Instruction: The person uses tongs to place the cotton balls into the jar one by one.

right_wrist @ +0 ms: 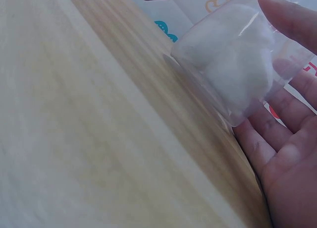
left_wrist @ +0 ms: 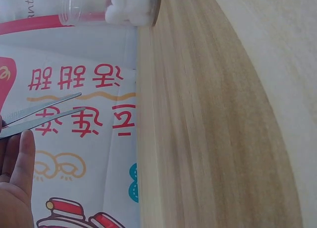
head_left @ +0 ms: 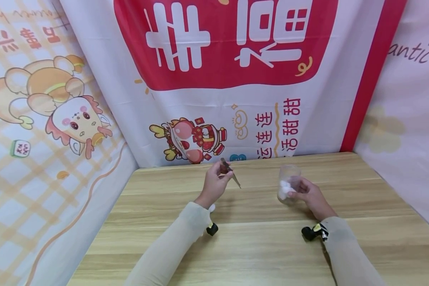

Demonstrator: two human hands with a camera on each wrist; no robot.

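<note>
My left hand (head_left: pixel 214 183) pinches a pair of metal tweezers (head_left: pixel 237 181) above the table. In the left wrist view the tips of the tweezers (left_wrist: pixel 43 107) are apart, and nothing lies between them. To the right, my right hand (head_left: pixel 312 195) grips a clear jar (head_left: pixel 289 171) from its right side. White cotton balls (head_left: pixel 285 190) lie in the lower part of the jar. The right wrist view shows the fingers and thumb around the jar, with the cotton balls (right_wrist: pixel 237 64) seen through its wall. Another white ball (head_left: pixel 211 207) is partly hidden behind the left wrist.
The wooden table (head_left: pixel 257 242) meets a printed cloth backdrop (head_left: pixel 214 99) at its far edge. More printed cloth hangs at the left and right. Small black cameras (head_left: pixel 212 229) are strapped at both wrists, over light sleeves.
</note>
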